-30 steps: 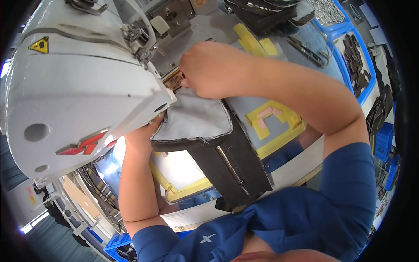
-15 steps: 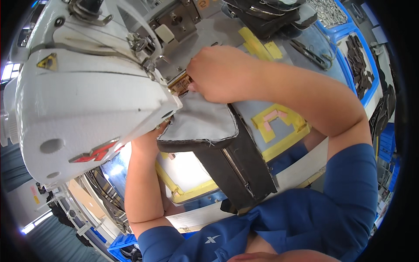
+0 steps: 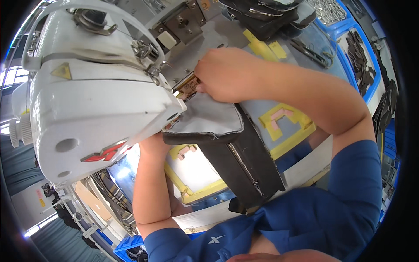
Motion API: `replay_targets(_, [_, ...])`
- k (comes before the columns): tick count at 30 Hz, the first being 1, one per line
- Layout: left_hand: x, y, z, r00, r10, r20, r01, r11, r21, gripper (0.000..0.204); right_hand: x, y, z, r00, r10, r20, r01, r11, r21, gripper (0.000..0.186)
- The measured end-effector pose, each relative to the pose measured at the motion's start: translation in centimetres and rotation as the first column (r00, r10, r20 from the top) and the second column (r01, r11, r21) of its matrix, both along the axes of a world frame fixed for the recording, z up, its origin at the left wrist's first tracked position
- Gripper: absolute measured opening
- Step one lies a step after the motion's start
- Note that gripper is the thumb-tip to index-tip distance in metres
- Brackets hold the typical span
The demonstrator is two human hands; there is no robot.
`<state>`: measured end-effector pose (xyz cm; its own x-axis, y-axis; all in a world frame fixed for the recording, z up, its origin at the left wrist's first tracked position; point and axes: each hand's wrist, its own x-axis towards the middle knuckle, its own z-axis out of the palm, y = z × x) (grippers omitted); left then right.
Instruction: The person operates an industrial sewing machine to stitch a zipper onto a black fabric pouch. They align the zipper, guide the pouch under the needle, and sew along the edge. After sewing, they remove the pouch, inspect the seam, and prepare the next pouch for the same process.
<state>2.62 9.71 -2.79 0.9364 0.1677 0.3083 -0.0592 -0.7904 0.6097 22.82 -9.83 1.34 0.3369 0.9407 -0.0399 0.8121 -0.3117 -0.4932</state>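
An unfinished black bag (image 3: 218,153) is seen at the head of a white sewing machine (image 3: 109,109), its pale grey lining (image 3: 211,115) turned upward and its long zippered panel hanging over the table (image 3: 321,39) toward the wearer's blue shirt (image 3: 305,214). The lining's far edge is grasped by the right hand (image 3: 224,74), whose fingers are curled down beside the machine's work area. The left hand (image 3: 153,143) is placed at the bag's left side, mostly hidden by the bag and the machine head; whether anything is gripped by it cannot be told. A metal zipper (image 3: 245,168) is set along the panel. Yellow tape (image 3: 293,142) is stuck on the table at both sides of the bag. Beyond the right forearm, dark-handled snips (image 3: 310,52) are laid near a pile of black zippered bags (image 3: 262,22), and dark strips (image 3: 358,59) are held in a blue-rimmed tray (image 3: 371,89)
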Motion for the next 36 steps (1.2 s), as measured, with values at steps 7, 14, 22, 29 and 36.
replay_targets(7, [-0.9, 0.1, 0.4, 0.996, 0.083, -0.018, -0.078, 0.981, 0.175, 0.025, -0.5, 0.6, 0.7, 1.000, 0.013, -0.013, -0.014, 0.995, -0.096, 0.034])
replay_targets(14, [-2.7, -3.9, 8.5, 0.858, 0.273, -0.435, -0.095, 0.917, 0.388, 0.041, -0.1, 0.0, 0.3, 0.998, -0.020, -0.064, 0.019, 0.999, -0.029, 0.030])
replay_targets(22, [-2.8, -7.2, 10.2, 0.979, -0.186, -0.085, 0.199, 0.963, 0.184, 0.048, 0.4, 0.4, 1.5, 0.993, 0.119, -0.020, -0.120, 0.987, -0.108, 0.032])
replay_targets(29, [-1.5, -6.3, 7.2, 0.924, -0.332, -0.189, 0.357, 0.927, 0.117, 0.054, 0.2, -0.1, -1.3, 0.987, 0.091, 0.134, -0.112, 0.981, 0.158, 0.029])
replay_targets(36, [-2.0, -6.8, 7.0, 0.889, -0.324, -0.325, 0.400, 0.894, 0.203, 0.063, -1.1, 0.1, 1.6, 0.993, 0.075, 0.088, -0.080, 0.995, 0.058, 0.024])
